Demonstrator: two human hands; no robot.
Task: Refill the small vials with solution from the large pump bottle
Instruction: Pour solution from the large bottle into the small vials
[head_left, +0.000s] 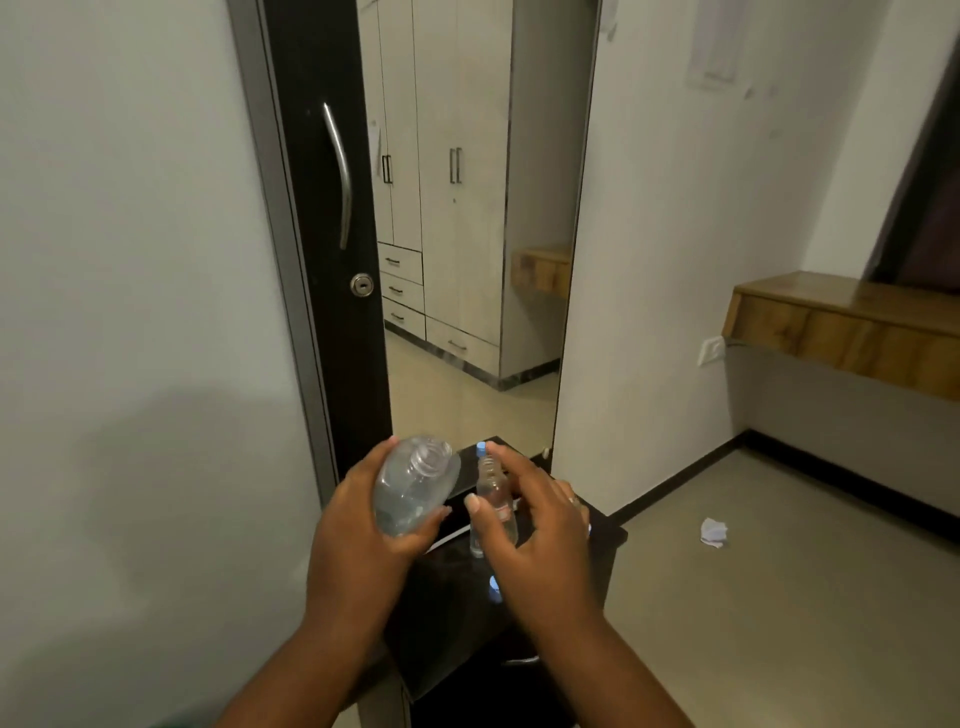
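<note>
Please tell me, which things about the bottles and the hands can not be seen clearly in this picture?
- Head view: the lower part of the small vial is hidden behind the right hand.
- The liquid level in the large bottle is hard to judge; the left hand covers its side.
- The red print on the vial is too small to read.
- The black stand is mostly covered by both arms.

Single head view: looks forward and down, close over dark cabinet top (597, 540), mirror (467, 208) ahead.
</note>
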